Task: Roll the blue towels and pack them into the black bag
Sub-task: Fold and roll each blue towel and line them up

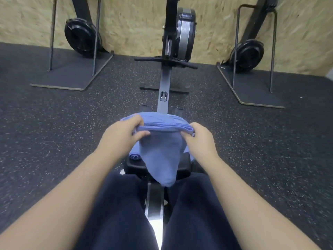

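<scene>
A blue towel point(160, 156) hangs in front of me, folded over at its top edge, its lower end drooping down to the black rower seat point(134, 166). My left hand point(120, 136) pinches the towel's top left corner between thumb and fingers. My right hand point(200, 139) grips the top right corner. A rolled blue towel point(134, 156) lies on the seat, partly hidden behind the hanging towel. More blue towel fabric point(156, 117) shows behind my hands. The black bag is not in view.
I sit astride a rowing machine; its rail point(164, 82) runs ahead to the flywheel point(183, 33) at the wooden wall. Two other rowers stand upright on boards at the left point(81, 37) and right point(250, 55). Speckled black rubber floor point(54, 123) lies all around.
</scene>
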The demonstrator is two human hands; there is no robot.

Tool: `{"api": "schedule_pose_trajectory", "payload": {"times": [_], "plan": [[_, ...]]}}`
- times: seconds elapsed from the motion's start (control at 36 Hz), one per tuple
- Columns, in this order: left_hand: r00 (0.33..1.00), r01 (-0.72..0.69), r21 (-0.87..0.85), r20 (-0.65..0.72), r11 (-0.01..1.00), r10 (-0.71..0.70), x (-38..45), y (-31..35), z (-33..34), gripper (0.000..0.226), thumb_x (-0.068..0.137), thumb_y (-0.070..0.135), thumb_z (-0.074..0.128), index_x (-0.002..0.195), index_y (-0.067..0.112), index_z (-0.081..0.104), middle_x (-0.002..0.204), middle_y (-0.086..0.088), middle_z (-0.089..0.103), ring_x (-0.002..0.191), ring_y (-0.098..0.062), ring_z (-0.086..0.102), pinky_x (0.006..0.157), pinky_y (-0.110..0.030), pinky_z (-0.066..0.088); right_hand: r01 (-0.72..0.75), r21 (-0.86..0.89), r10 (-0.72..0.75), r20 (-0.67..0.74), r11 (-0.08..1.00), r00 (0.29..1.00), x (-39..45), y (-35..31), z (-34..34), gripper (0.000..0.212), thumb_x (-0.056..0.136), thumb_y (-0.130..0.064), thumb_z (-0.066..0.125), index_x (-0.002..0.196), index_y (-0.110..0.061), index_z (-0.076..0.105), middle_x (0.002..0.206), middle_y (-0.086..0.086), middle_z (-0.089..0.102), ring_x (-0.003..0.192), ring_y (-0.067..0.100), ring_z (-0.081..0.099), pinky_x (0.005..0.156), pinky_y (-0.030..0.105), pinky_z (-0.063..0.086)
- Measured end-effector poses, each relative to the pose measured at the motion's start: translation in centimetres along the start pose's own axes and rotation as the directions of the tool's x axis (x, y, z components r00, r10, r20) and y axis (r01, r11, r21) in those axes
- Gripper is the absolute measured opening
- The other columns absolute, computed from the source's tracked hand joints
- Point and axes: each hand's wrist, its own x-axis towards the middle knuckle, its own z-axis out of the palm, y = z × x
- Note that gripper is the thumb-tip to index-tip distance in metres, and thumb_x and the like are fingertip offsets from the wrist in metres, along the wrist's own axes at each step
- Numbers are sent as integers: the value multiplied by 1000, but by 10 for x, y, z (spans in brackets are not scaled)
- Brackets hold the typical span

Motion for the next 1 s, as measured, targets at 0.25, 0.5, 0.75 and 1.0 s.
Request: {"api": "schedule_pose_trajectory", "payload": {"times": [0.25,0.5,0.75,1.0], "plan": [[992,73,-315,117,946,-38,1,-22,32,38,85,28,69,70,35,35,64,8,46,61,-13,35,59,-33,32,-125,151,103,149,981,983,-2,24,19,31,91,-29,61,88,1,52,68,0,46,61,18,52,60,38,55],[972,200,-380,190,903,-136,28,-34,57,32,90,25,64,116,33,48,96,10,60,91,-12,53,79,-29,39,-158,239,129,132,958,983,17,40,41,31,96,-28,54,90,2,48,80,22,50,57,24,55,51,35,53],[956,228,-136,217,964,-195,65,-64,107,15,84,36,69,74,33,58,65,6,58,62,-8,54,56,-28,36,-179,110,168,103,978,980,51,79,78,32,95,-25,53,69,-13,39,57,6,49,53,15,46,58,32,35],[843,527,-703,363,477,-396,119,-75,171,5,98,18,52,95,22,51,91,1,61,60,-21,69,50,-26,52,-302,368,289,92,879,953,111,103,119,11,98,-19,51,87,-20,55,75,-12,58,76,17,68,70,44,55]]}}
